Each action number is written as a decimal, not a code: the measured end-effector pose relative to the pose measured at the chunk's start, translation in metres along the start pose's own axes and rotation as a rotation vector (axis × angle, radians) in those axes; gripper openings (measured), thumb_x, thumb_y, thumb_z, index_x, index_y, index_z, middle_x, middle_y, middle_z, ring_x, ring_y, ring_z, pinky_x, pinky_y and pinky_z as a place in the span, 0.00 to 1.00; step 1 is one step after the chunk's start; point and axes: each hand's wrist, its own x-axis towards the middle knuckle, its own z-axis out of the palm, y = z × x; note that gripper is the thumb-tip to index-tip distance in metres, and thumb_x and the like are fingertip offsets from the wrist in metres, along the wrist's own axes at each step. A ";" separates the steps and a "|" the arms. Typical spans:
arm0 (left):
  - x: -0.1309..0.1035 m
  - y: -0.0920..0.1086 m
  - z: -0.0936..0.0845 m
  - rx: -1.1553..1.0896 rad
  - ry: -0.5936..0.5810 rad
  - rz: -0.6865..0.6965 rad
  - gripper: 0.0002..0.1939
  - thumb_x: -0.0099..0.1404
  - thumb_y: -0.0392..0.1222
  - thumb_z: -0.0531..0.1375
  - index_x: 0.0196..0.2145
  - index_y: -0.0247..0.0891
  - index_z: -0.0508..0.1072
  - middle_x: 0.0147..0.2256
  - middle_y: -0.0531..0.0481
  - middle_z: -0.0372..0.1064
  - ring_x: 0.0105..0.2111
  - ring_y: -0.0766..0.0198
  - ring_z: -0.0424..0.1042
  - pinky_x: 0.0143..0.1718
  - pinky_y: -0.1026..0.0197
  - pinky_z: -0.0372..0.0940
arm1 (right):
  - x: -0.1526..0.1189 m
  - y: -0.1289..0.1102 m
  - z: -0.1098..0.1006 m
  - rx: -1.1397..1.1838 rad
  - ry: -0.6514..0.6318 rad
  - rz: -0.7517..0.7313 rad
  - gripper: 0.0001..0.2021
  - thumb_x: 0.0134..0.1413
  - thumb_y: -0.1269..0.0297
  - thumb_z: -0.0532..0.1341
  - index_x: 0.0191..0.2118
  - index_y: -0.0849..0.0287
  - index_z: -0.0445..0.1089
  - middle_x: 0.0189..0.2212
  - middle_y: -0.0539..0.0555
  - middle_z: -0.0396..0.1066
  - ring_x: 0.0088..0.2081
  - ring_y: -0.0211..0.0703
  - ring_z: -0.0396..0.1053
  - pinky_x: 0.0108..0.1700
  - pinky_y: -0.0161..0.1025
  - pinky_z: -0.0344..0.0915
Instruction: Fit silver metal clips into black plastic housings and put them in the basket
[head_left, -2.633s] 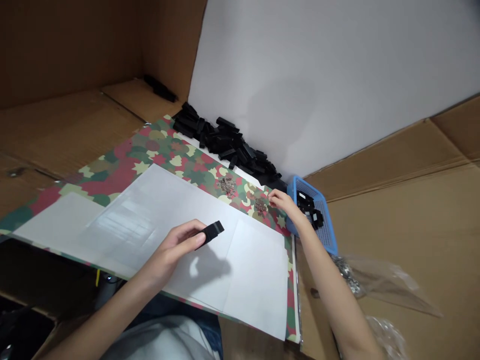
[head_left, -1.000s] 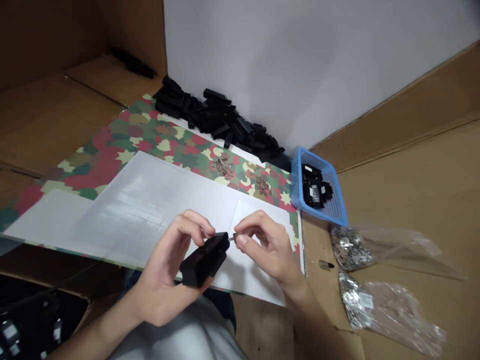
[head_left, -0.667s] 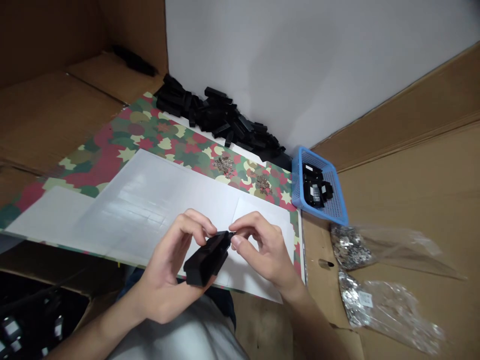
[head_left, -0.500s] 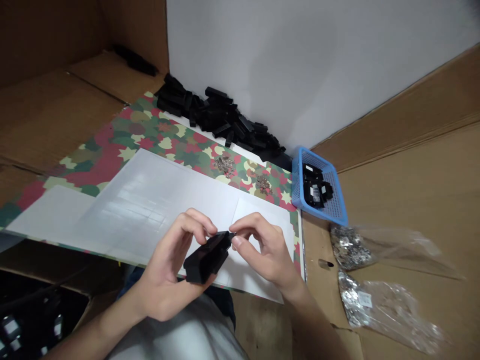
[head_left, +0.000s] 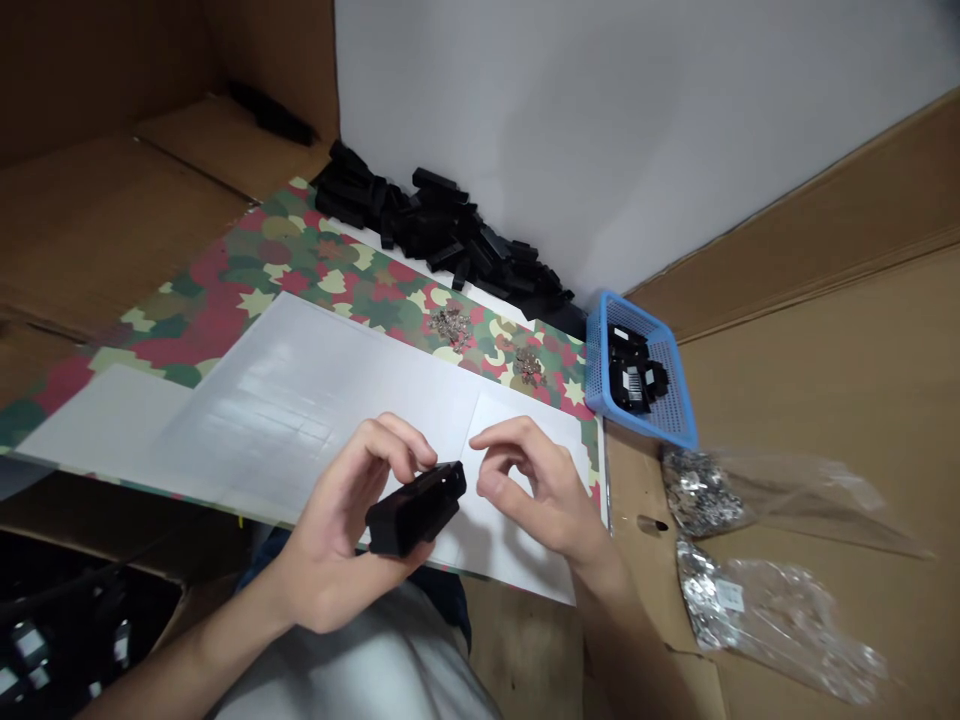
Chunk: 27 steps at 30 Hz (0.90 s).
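Observation:
A black plastic housing [head_left: 416, 510], long and boxy with a hollow end, is gripped in my left hand [head_left: 341, 530] between the thumb below and the fingertips above. Its far end faces right and shows a small bright spot. Just to the right of that end, my right hand [head_left: 536, 490] hovers apart from it, index finger stretched out and the thumb lower down. Nothing shows between those fingertips. Beneath both hands lies a white sheet [head_left: 375, 370]. Two small piles of metal pieces, the left pile [head_left: 451, 327] and the right pile [head_left: 529, 366], lie beyond it.
A heap of black plastic parts [head_left: 442, 230] lines the wall side of the patterned board [head_left: 225, 260]. At the right stands a blue basket [head_left: 679, 400] with labelled black parts inside. Near it lie two clear bags [head_left: 701, 495] of metal pieces on cardboard. Dark parts sit lower left.
My right fingers have come away from the end of the black plastic housing and spread apart. My left hand keeps its hold, with the housing turned slightly.

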 end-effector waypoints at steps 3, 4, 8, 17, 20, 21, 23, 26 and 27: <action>0.000 0.001 0.002 -0.026 0.006 -0.013 0.13 0.58 0.33 0.62 0.37 0.42 0.61 0.40 0.49 0.60 0.37 0.63 0.63 0.35 0.64 0.62 | 0.000 0.007 -0.002 -0.049 -0.101 -0.046 0.13 0.59 0.59 0.61 0.47 0.54 0.63 0.29 0.48 0.70 0.30 0.38 0.70 0.33 0.35 0.67; 0.000 0.000 0.003 -0.034 0.004 -0.016 0.13 0.58 0.34 0.62 0.36 0.42 0.61 0.40 0.49 0.60 0.36 0.63 0.63 0.35 0.64 0.61 | 0.000 0.009 -0.001 -0.079 -0.122 -0.084 0.14 0.58 0.58 0.61 0.47 0.54 0.63 0.30 0.49 0.70 0.31 0.39 0.70 0.34 0.36 0.67; 0.001 -0.002 -0.004 0.009 -0.038 -0.047 0.11 0.61 0.38 0.61 0.36 0.43 0.60 0.38 0.50 0.61 0.34 0.64 0.63 0.33 0.64 0.60 | -0.001 0.015 0.009 -0.171 -0.008 -0.280 0.08 0.57 0.63 0.60 0.42 0.55 0.63 0.29 0.49 0.67 0.31 0.40 0.67 0.33 0.38 0.64; 0.028 0.019 -0.027 0.591 -0.420 -0.262 0.10 0.65 0.46 0.55 0.34 0.40 0.72 0.30 0.51 0.68 0.32 0.60 0.66 0.35 0.61 0.57 | -0.009 0.018 0.013 -0.623 0.036 -0.475 0.03 0.55 0.67 0.58 0.37 0.57 0.64 0.25 0.50 0.66 0.28 0.42 0.61 0.30 0.40 0.52; 0.034 0.021 -0.017 0.757 -0.481 -0.260 0.11 0.66 0.45 0.54 0.30 0.40 0.72 0.26 0.52 0.67 0.28 0.61 0.64 0.30 0.61 0.53 | -0.009 0.019 0.015 -0.700 0.041 -0.489 0.02 0.56 0.68 0.56 0.35 0.58 0.65 0.25 0.51 0.66 0.29 0.43 0.60 0.31 0.41 0.52; 0.035 0.021 -0.015 0.800 -0.483 -0.251 0.12 0.66 0.46 0.54 0.29 0.40 0.71 0.26 0.51 0.66 0.27 0.61 0.64 0.29 0.61 0.52 | -0.009 0.019 0.015 -0.725 0.039 -0.489 0.03 0.56 0.68 0.55 0.35 0.58 0.65 0.25 0.51 0.66 0.29 0.43 0.59 0.31 0.41 0.52; 0.036 0.021 -0.013 0.874 -0.492 -0.245 0.13 0.66 0.47 0.54 0.28 0.39 0.70 0.26 0.51 0.65 0.27 0.61 0.64 0.29 0.61 0.51 | -0.009 0.018 0.015 -0.780 0.019 -0.486 0.04 0.56 0.69 0.54 0.33 0.58 0.66 0.25 0.51 0.66 0.29 0.44 0.59 0.31 0.41 0.52; 0.038 0.021 -0.011 0.913 -0.511 -0.252 0.13 0.66 0.48 0.53 0.28 0.39 0.69 0.27 0.50 0.65 0.28 0.60 0.64 0.30 0.60 0.51 | -0.008 0.016 0.014 -0.839 0.001 -0.487 0.06 0.55 0.71 0.53 0.32 0.58 0.66 0.25 0.52 0.66 0.29 0.44 0.58 0.31 0.41 0.51; 0.038 0.021 -0.011 0.911 -0.511 -0.256 0.13 0.66 0.48 0.53 0.28 0.39 0.69 0.27 0.50 0.65 0.28 0.60 0.64 0.30 0.60 0.51 | -0.008 0.016 0.014 -0.844 0.006 -0.487 0.06 0.55 0.71 0.53 0.32 0.58 0.66 0.25 0.52 0.66 0.29 0.44 0.58 0.31 0.41 0.51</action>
